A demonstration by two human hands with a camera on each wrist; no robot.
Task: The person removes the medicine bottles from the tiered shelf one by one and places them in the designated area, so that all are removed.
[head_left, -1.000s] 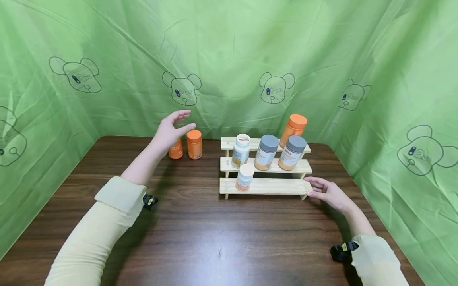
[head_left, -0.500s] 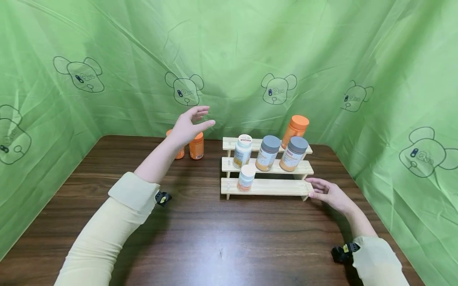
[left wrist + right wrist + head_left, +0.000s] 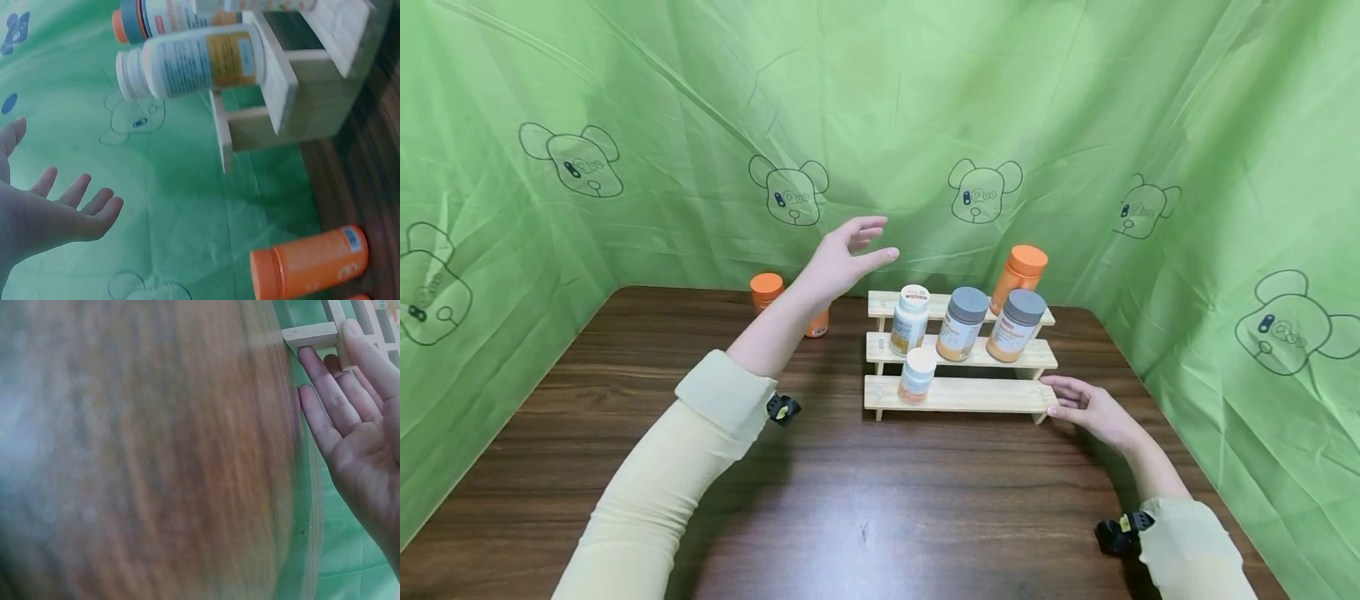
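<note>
Left hand (image 3: 841,262) has moved nearer the wooden rack (image 3: 985,395), fingers apart; right hand (image 3: 1094,414) grips its end

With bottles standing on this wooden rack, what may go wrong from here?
The left hand, open near the tall white bottle on the middle tier, might knock it over. The right hand holds the wooden rack at the lowest tier's right end; a jerk there could perhaps tip what stands on it.
</note>
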